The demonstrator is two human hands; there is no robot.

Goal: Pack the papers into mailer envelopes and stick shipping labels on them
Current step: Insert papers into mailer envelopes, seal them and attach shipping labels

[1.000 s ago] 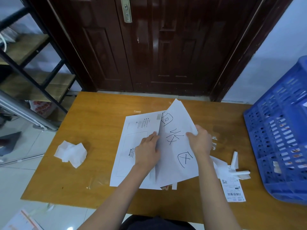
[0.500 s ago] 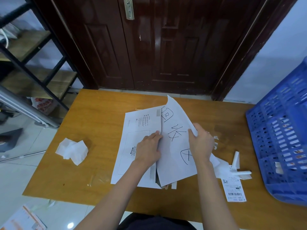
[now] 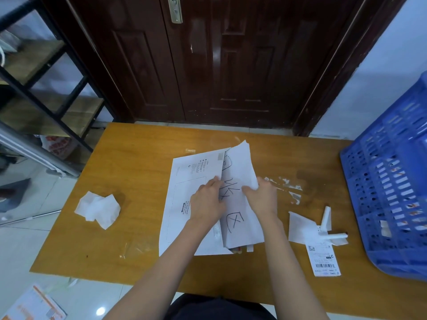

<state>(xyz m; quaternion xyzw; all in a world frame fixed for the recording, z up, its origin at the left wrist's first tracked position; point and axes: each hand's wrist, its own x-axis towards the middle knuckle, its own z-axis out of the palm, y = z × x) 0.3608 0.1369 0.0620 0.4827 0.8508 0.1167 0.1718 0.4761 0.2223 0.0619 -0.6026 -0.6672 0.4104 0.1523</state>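
One white envelope (image 3: 184,199) lies flat at the middle of the wooden table (image 3: 143,162), with small black print near its top edge, too small to read. One sheet of paper (image 3: 240,172) lies partly inside it along its right edge, marked by hand with large black characters; the lowest reads as "区", the others are partly covered. The left hand (image 3: 206,204) rests on the envelope with fingers curled at the open edge. The right hand (image 3: 262,196) pinches the paper's right edge. The hands are apart, with the paper between them.

One shipping label (image 3: 324,259) with a barcode lies at the right, text illegible. Just above it lie white backing scraps (image 3: 302,227). One crumpled tissue (image 3: 98,207) lies at the left. One blue crate (image 3: 390,192) stands at the right edge.
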